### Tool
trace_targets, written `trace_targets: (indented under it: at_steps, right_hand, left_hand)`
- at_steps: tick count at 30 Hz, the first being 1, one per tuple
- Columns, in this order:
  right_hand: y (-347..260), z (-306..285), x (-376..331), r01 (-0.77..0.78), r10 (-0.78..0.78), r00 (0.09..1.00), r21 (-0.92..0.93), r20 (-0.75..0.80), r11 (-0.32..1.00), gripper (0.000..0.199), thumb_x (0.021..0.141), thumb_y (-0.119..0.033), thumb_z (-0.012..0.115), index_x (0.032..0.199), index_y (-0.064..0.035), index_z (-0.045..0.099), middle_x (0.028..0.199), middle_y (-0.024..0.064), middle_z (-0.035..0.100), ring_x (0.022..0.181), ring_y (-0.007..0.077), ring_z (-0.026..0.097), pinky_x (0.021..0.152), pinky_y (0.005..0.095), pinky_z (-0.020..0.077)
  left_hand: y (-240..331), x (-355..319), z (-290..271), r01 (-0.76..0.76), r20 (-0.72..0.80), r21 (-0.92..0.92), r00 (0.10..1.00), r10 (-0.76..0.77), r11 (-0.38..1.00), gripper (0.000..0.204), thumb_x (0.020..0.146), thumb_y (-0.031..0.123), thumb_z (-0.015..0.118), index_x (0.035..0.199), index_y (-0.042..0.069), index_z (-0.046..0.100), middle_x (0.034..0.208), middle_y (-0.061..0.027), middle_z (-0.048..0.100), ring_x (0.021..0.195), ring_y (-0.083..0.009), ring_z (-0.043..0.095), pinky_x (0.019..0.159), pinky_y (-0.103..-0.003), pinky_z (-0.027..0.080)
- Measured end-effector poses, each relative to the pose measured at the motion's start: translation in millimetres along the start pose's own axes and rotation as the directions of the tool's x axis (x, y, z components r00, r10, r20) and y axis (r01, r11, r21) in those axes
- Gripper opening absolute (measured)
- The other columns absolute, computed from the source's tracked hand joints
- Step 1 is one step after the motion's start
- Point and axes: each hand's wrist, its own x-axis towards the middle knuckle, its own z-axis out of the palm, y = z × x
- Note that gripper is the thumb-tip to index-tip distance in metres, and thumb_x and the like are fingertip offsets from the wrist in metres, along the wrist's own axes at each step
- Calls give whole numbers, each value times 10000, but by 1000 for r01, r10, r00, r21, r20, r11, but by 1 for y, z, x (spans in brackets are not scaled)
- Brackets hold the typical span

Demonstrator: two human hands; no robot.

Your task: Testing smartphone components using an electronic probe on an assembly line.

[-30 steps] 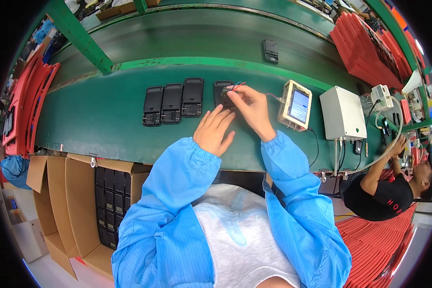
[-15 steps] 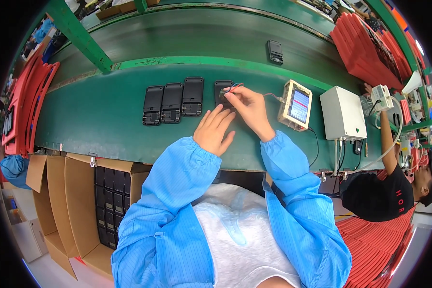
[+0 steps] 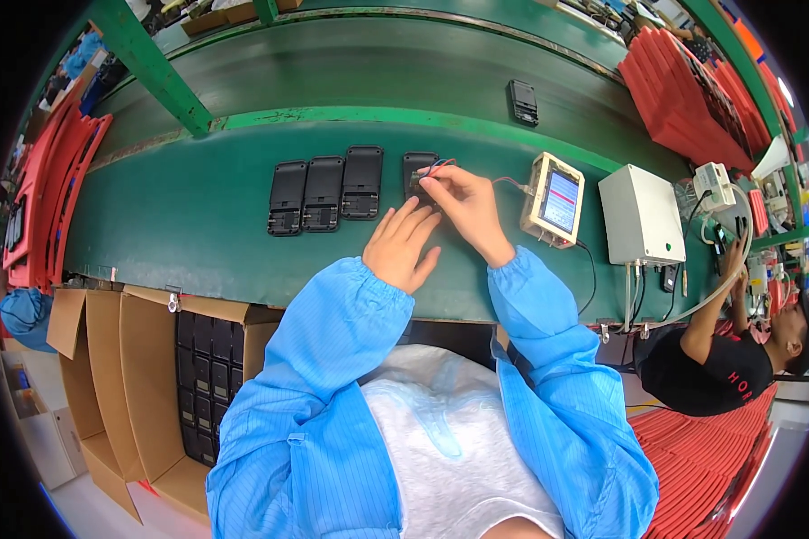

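My right hand point(image 3: 470, 207) pinches a small dark connector point(image 3: 418, 178) with thin red and blue wires. It presses the piece onto the back of a black handheld device point(image 3: 420, 162), whose lower half my hands cover. My left hand point(image 3: 401, 242) lies flat with its fingers stretched and parted, their tips at the lower end of that device. To its left three like black devices, a first point(image 3: 362, 180), a second point(image 3: 323, 189) and a third point(image 3: 287, 193), lie face down with their lower compartments uncovered. The wires run toward a cream tester point(image 3: 553, 199) with a lit screen.
Right of the tester stands a white box point(image 3: 643, 214) with cables. One black device point(image 3: 523, 102) lies on the belt point(image 3: 351, 76) behind the green rail. A carton point(image 3: 157, 377) of devices is at lower left. Red trays point(image 3: 683, 94) are stacked far right; a co-worker point(image 3: 719, 359) is at right.
The device on the belt has shifted slightly right. The co-worker's arm has drawn back from the cabled equipment, and both their hands are now together. My hands have hardly moved.
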Motion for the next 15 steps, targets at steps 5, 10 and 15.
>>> trace_targets:
  at_steps: [5,10,15]
  right_hand:
    - [3,-2,0,19,-18,1000,-32,10,999,163,953,-118,735,1062,1,751,752,-18,663,660,11,546,572,195,441]
    - [6,-1,-1,-1,1,1000,-21,11,1000,166,949,-121,738,1055,6,747,738,-15,660,647,14,546,562,197,437]
    - [7,-1,0,14,-13,1000,-41,25,999,165,949,-120,737,1051,10,744,748,-5,678,655,16,564,566,199,449]
  left_hand:
    - [0,0,-1,4,3,-10,1000,-4,1000,541,891,200,719,1398,93,564,1438,-99,557,1443,-330,436,1185,-524,363]
    - [1,0,-1,10,12,-14,1000,-10,1000,544,889,198,722,1398,88,564,1441,-98,556,1444,-333,434,1188,-525,360]
    - [1,1,-1,13,11,-8,1000,-13,1000,550,889,193,723,1403,88,559,1447,-93,553,1443,-333,435,1186,-526,362]
